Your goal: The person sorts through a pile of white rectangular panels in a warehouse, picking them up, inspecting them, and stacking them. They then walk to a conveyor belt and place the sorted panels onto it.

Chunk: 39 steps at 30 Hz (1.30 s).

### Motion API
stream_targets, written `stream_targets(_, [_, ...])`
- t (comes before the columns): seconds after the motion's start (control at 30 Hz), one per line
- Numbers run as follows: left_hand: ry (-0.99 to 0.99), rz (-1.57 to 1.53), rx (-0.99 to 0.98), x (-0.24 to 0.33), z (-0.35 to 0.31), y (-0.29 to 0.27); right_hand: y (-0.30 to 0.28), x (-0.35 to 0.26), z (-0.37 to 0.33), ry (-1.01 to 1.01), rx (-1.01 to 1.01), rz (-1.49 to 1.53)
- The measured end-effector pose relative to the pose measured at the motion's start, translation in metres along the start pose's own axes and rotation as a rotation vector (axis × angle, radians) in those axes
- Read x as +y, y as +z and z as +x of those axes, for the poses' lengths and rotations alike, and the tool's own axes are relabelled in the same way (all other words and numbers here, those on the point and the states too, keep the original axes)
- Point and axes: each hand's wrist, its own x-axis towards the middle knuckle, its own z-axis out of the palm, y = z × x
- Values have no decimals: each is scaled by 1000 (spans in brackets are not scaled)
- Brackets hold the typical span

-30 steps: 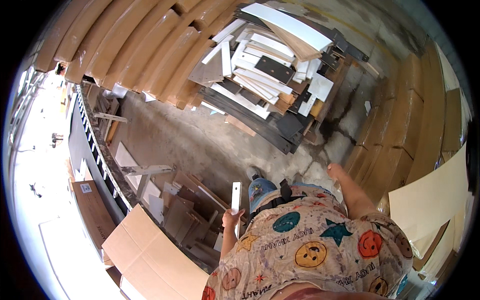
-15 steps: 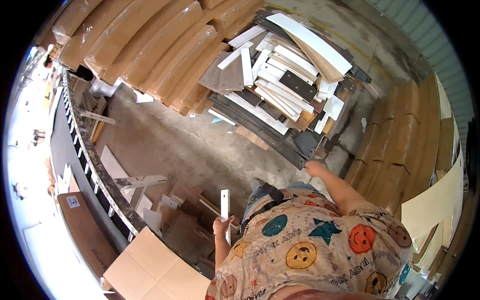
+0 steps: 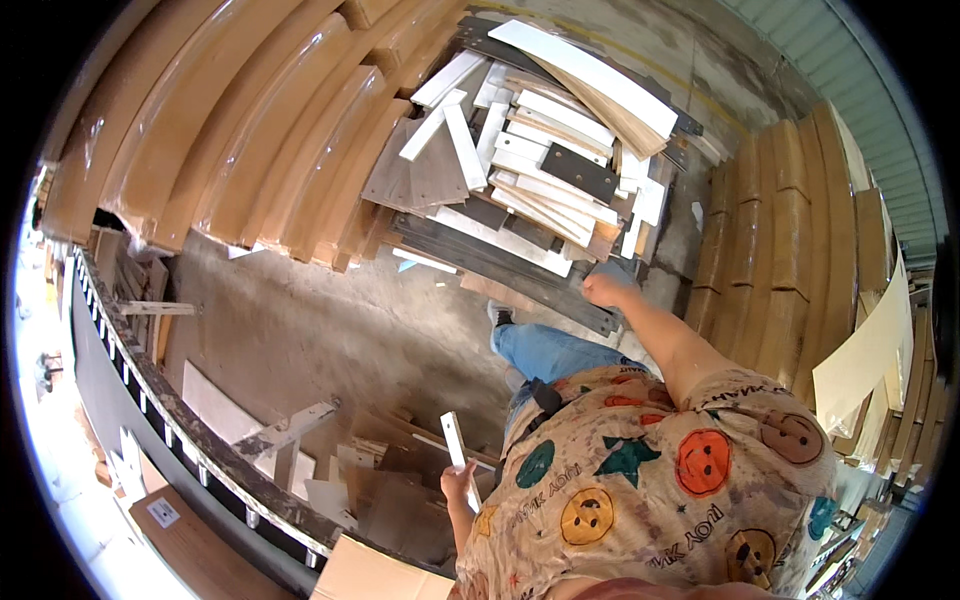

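Note:
My left hand (image 3: 457, 482) is closed round a narrow white board strip (image 3: 452, 437), which stands up out of the grip at a slight tilt, with a small dark hole near its top end. My right hand (image 3: 607, 286) is held out, its fingers curled; whatever is in it, if anything, is hidden. Seen from above, it overlaps the near right edge of a pile of boards. That pile holds white strips, a black drilled board (image 3: 579, 171), grey-brown panels (image 3: 418, 170) and a long white curved-looking board (image 3: 590, 75) on top.
Brown wrapped cartons (image 3: 260, 140) are stacked at the far left, more cartons (image 3: 765, 240) at the right. A conveyor-like frame (image 3: 190, 425) runs along the left, with loose offcuts (image 3: 400, 500) beside it. Concrete floor (image 3: 300, 330) lies between the frame and the pile.
I have stepped forward, one shoe and a jeans leg now showing. The pile sits further left in view. My left hand still grips the white strip, now tilted; my right hand has moved over the pile's edge.

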Motion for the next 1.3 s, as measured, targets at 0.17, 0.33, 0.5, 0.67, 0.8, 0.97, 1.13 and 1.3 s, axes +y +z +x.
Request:
stream_targets(0.17, [59,70,-51,65,-16,-44,-39,22,61,237,78,109])
stream_targets(0.33, [95,193,-199,41,68,-74,-52,28,122,227,158,68])
stream_targets(0.5, [252,361,145,192,52,-118,-69,-7,147,215,7,120])
stream_targets(0.67, [480,70,100,299,61,-129,-63,-26,151,190,-99,119])
stream_targets(0.8, [495,12,-33,300,89,-125,-56,-54,134,188,-120,166])
stream_targets(0.97, [393,315,-24,247,131,-140,-25,-55,73,180,-50,120])
stream_targets(1.13, [158,464,183,192,113,-179,23,-43,13,266,-364,-82])
stream_targets(1.3, [-14,414,102,97,123,-196,34,-88,-16,47,-242,-163])
